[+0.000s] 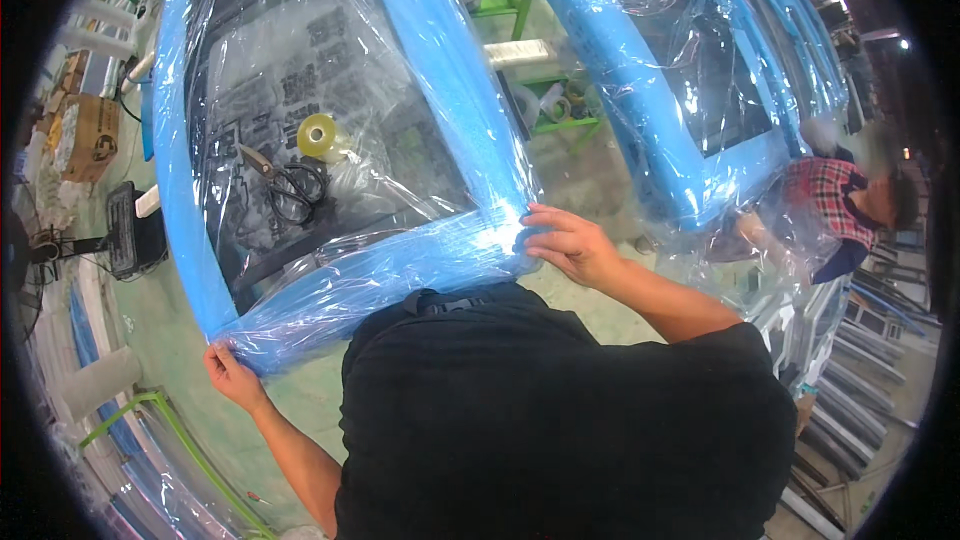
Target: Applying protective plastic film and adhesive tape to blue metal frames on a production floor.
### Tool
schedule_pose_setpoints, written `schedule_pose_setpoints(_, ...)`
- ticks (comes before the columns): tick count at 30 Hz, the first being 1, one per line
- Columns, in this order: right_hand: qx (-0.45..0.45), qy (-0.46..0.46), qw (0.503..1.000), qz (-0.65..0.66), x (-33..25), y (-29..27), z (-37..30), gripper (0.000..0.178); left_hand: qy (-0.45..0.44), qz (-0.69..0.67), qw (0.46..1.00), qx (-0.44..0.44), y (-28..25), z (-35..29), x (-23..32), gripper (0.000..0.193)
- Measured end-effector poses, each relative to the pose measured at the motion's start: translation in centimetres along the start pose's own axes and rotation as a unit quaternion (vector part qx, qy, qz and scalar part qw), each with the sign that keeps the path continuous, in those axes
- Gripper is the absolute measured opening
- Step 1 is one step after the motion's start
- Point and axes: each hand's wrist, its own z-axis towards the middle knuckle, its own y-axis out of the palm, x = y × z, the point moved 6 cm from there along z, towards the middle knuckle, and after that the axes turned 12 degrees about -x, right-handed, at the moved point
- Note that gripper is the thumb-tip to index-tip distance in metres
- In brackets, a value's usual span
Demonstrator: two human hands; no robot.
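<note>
In front of me lies a large dark panel (400,120) with a light-blue foam border (425,15), wrapped in clear plastic film (385,265). At its near left corner my left hand (234,377) is closed, its fingertips pinching the film. Around the near right corner my right hand (578,248) has its thumb and fingers closing on the film at the edge. On top of the panel rest scissors with black handles (295,190) and a yellowish roll of tape (318,136).
A second blue-edged, film-wrapped panel (650,75) stands at the right, with a person (835,195) in a checked top beside it. Between the panels is a green stand (570,125) holding rolls. A keyboard (122,230) and cardboard box (90,138) are at the left.
</note>
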Motion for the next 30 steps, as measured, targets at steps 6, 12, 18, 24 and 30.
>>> schedule_pose_setpoints(6, 0.238, 0.062, 0.962, 0.120, 0.0, 2.0, -1.4, 0.013, 0.000, 0.039, 0.999, 0.014, 0.2, -0.1, 0.4, 0.024)
schedule_pose_setpoints(12, 0.211, 0.100, 0.972, 0.014, -3.2, 2.0, -1.5, 0.011, -0.001, 0.032, 0.999, 0.026, 0.1, -0.3, 0.2, 0.026)
schedule_pose_setpoints(18, 0.191, 0.031, 0.972, 0.132, -1.0, 1.5, 0.0, 0.009, -0.006, 0.053, 0.999, 0.007, 0.4, 0.3, 0.5, 0.029)
schedule_pose_setpoints(24, 0.204, 0.117, 0.952, 0.194, 0.4, 1.5, 1.0, 0.010, -0.042, 0.063, 0.997, -0.009, 0.0, 0.7, -0.8, 0.026)
schedule_pose_setpoints(30, 0.243, 0.127, 0.941, 0.198, 0.2, 2.2, 1.2, 0.012, -0.024, -0.018, 0.997, -0.076, 0.5, 0.6, 1.1, 0.026)
